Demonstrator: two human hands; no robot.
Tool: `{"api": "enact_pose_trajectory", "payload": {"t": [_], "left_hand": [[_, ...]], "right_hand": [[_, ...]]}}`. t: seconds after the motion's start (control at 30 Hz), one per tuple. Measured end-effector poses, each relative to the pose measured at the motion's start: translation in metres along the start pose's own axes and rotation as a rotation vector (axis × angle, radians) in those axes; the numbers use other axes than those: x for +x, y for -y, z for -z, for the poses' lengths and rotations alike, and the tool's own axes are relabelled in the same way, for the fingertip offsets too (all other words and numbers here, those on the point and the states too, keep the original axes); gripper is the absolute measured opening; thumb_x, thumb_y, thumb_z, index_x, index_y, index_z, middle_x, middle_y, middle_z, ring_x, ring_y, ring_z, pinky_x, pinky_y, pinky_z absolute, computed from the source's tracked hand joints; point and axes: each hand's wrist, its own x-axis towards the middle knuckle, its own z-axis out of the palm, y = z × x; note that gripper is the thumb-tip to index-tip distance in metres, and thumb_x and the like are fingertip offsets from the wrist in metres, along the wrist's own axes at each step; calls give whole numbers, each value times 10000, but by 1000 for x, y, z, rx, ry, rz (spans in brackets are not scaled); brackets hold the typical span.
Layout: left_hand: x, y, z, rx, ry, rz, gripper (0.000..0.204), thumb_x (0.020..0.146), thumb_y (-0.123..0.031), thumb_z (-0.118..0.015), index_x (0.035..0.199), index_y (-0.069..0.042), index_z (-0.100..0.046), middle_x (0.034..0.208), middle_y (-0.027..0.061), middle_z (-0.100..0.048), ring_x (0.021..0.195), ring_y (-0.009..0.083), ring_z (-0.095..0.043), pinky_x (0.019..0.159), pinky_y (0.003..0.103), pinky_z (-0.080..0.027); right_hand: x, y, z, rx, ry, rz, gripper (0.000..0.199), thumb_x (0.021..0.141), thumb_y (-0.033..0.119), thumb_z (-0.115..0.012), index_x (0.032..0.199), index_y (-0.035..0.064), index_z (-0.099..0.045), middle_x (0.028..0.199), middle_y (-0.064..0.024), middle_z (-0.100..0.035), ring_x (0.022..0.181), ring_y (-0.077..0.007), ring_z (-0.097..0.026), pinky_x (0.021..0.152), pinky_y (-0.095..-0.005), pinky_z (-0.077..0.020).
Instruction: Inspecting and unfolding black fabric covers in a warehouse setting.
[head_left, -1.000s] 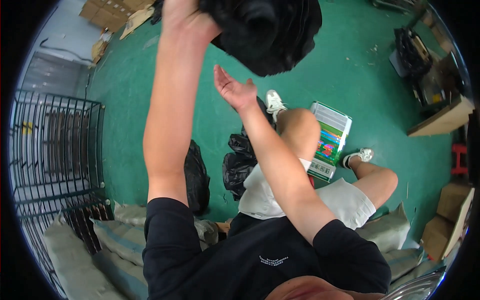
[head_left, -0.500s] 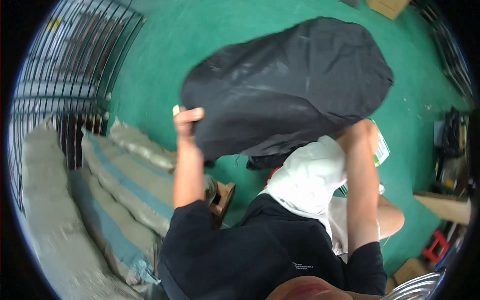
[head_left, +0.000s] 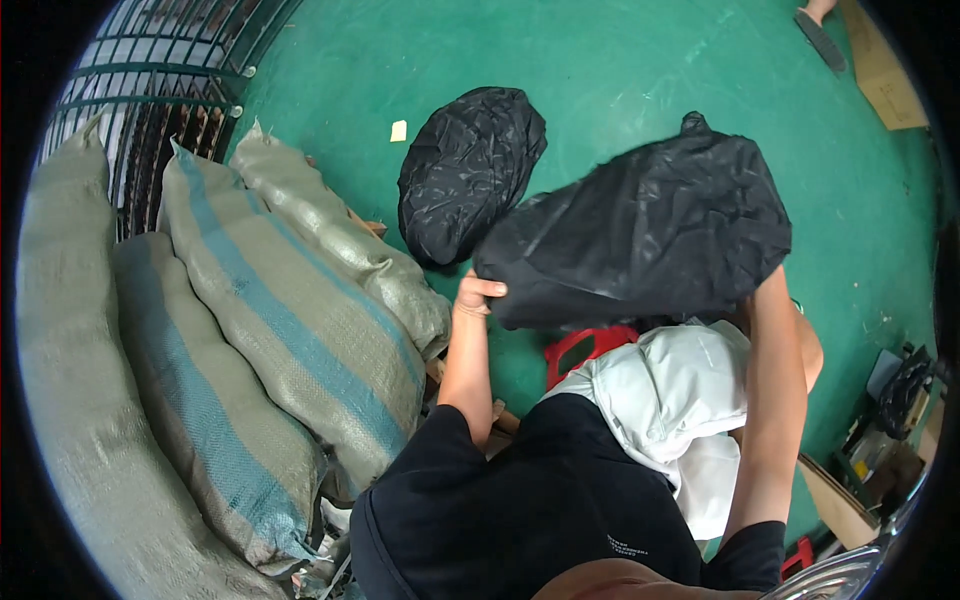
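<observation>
A large, puffed-out black fabric cover is held up in front of my lap. My left hand is closed on its lower left edge, with the thumb lying on the front. At the cover's right end, my right hand reaches behind the fabric, which hides its fingers. Another crumpled black cover or bag lies on the green floor, just beyond my left hand. Under the held cover, the red seat of a stool shows beside my white shorts.
Several long, stuffed woven sacks with blue stripes are piled to my left, by a dark metal rack. A small pale scrap is on the floor. A cardboard box and a person's foot in a dark slipper are far right.
The held cover has tilted and moved to the right with my hands. The second black cover on the floor now shows past it. The view has shifted, bringing in a person's foot.
</observation>
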Motion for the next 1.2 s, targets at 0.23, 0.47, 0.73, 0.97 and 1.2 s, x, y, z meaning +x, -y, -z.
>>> {"api": "enact_pose_trajectory", "payload": {"t": [0.23,0.47,0.73,0.97,1.2], "left_hand": [[5,-82,80,-147,-165,-406,791,503,-28,-578,1280,94,-490,1217,174,-606,1110,372,-578,1052,428,-419],[73,-126,178,66,-794,22,494,634,-172,-696,1072,37,-602,1079,192,-643,976,346,-608,920,455,-468],[102,-130,263,474,-907,96,539,633,-45,-751,1127,101,-594,1174,221,-621,1088,348,-577,993,442,-420],[106,-124,280,558,-1079,93,496,676,-90,-743,1122,81,-609,1224,212,-610,1106,370,-577,1010,456,-412],[148,-72,147,1482,-1794,-73,790,711,-185,-739,1349,-4,-310,1370,246,-399,1327,387,-362,1099,494,-275]], "right_hand": [[176,42,-28,-35,-94,-182,736,916,577,-458,1492,143,-309,1463,-107,-415,1358,-306,-359,1081,-531,-273],[113,-38,-60,-1369,-1027,256,770,913,605,-483,1486,124,-299,1349,-123,-529,1219,-253,-510,1050,-423,-333],[-89,-62,-118,-1280,-1316,484,616,956,497,-474,1416,91,-421,1233,-87,-602,1031,-160,-584,908,-296,-426],[-144,-68,-110,-1267,-1418,583,507,969,413,-517,1345,74,-487,1168,-69,-623,1012,-133,-588,878,-269,-437],[-160,-85,-114,-1565,-1467,753,433,978,310,-549,1314,39,-520,1203,-90,-617,1060,-157,-590,933,-282,-425]]}}
